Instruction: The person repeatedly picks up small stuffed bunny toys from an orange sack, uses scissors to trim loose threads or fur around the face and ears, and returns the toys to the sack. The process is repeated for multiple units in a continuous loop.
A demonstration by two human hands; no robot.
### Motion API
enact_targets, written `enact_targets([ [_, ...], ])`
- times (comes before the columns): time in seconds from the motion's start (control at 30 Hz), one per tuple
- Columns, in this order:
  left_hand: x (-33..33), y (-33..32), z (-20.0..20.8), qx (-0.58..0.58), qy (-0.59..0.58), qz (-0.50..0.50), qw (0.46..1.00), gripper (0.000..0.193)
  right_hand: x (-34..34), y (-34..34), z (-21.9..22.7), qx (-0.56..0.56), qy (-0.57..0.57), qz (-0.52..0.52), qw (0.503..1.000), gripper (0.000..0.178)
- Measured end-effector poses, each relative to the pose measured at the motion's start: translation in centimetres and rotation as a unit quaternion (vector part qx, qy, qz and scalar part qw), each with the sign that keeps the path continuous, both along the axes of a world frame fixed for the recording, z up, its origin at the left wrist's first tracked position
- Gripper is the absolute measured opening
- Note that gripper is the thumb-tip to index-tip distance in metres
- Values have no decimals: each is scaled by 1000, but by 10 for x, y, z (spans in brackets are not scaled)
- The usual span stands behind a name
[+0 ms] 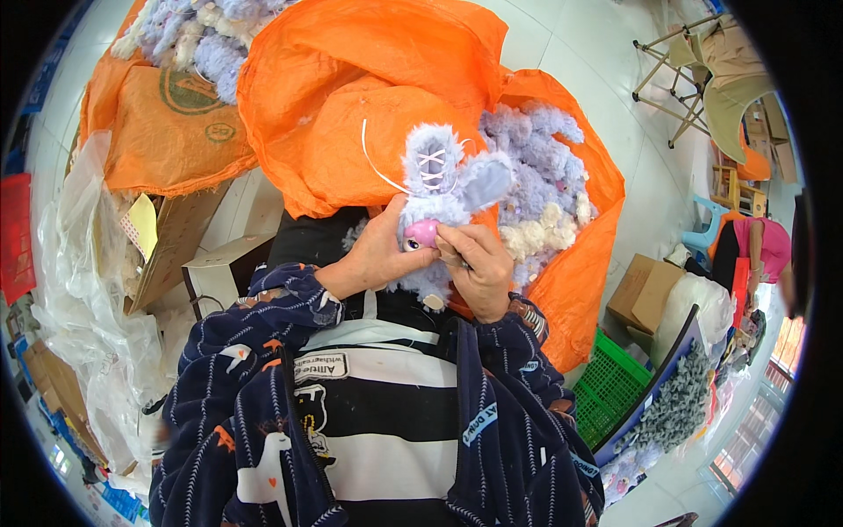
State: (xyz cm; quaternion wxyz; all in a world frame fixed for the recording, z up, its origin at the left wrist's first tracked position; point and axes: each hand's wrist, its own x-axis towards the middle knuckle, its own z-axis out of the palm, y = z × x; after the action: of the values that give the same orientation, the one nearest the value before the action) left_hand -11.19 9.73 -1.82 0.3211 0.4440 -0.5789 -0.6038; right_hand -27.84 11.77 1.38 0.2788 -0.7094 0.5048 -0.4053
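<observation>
A fluffy lavender plush rabbit (439, 209) with a pink face lies between my hands, above my lap. One of its long ears has white criss-cross lacing; the other shows a smooth grey-lilac inside. A loose white cord (372, 158) curves away from the laced ear. My left hand (373, 255) grips the head from the left, its thumb below the pink face by one eye. From the right, my right hand (483, 268) pinches at the edge of the face with bent fingers. Whether anything small sits between those fingertips is hidden.
A large open orange sack (369, 44) spreads in front, with a pile of lavender and cream plush pieces (536, 162) at right. More plush (215, 53) lies far left. Clear plastic sheeting (88, 272) hangs left. A green crate (610, 382), cardboard box (645, 294) and another person (768, 250) are right.
</observation>
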Motion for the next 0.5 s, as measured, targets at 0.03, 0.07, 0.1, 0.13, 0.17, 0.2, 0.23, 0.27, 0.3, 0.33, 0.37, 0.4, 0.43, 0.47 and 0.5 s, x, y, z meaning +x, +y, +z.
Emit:
enact_targets([
  [0.03,0,0,0,-4,-1,1,1000,65,0,1,0,8,-2,-2,1000,23],
  [0.07,-1,1,1,-3,-5,-2,1000,65,-1,1,0,17,-5,-5,1000,18],
  [0.1,-2,1,2,-2,-9,-4,1000,65,-1,2,-2,14,-7,-2,1000,18],
  [0.13,-2,1,3,-2,-14,-5,1000,64,-3,3,-4,10,-9,1,1000,18],
  [0.17,-2,0,2,-1,-7,-5,1000,64,-4,3,-6,7,-11,3,1000,18],
  [0.2,-2,0,2,0,0,-5,1000,64,-5,3,-6,1,-11,4,1000,18],
  [0.23,-2,0,1,1,6,-6,1000,64,-5,3,-7,-5,-11,5,1000,18],
  [0.27,-2,0,1,4,5,-6,1000,64,-6,3,-8,-11,-11,5,1000,18],
  [0.3,-2,0,-1,8,4,-4,1000,64,-4,2,-9,-18,-10,-3,1000,18],
  [0.33,-2,0,-2,11,2,-3,1000,63,-1,0,-10,-26,-8,-11,1000,18],
  [0.37,-3,1,-4,12,4,0,1000,63,1,0,-10,-33,-6,-20,999,18],
  [0.4,-3,1,-4,12,5,4,1000,63,1,0,-9,-23,-9,-18,1000,18],
  [0.43,-3,1,-4,13,7,7,1000,63,1,0,-9,-12,-13,-16,1000,18],
  [0.47,-3,1,-4,14,3,5,1000,63,1,0,-8,-2,-17,-14,1000,17],
  [0.5,-3,1,-3,14,-2,3,1000,63,0,1,-9,-3,-16,-10,1000,18],
])
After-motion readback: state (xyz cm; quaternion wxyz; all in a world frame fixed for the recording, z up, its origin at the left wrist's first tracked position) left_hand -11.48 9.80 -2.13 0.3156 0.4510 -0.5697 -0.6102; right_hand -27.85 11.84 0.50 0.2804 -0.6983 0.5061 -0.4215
